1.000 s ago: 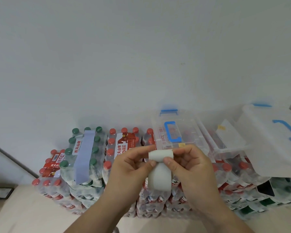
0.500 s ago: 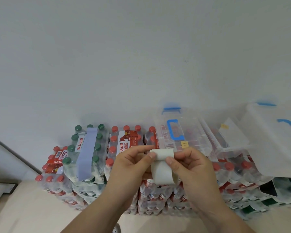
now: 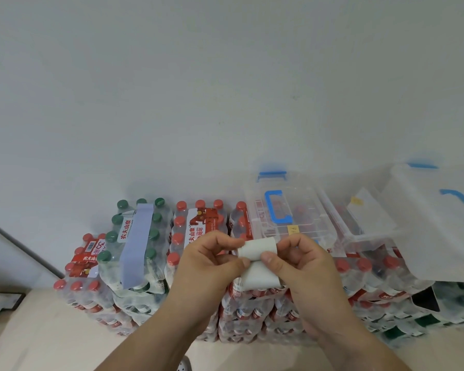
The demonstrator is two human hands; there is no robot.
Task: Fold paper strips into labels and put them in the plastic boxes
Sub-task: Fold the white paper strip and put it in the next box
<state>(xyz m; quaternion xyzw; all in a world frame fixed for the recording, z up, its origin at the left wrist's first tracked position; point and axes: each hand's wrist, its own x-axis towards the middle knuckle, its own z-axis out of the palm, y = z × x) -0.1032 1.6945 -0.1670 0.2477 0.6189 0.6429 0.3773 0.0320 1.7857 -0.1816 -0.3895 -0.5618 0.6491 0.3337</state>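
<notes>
left hand: pinches paper strip at its left edge
right hand: pinches strip's right edge, strip curled over
plastic box: lid closed, on bottled-water packs

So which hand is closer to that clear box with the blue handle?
The right hand. It sits just below the box in the picture, under its front edge. The left hand is further left, in front of the red-capped bottles. Both pinch the paper strip.

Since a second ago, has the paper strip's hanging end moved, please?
Yes. The paper strip has curled up: its hanging end now stops higher against the bottle packs.
</notes>
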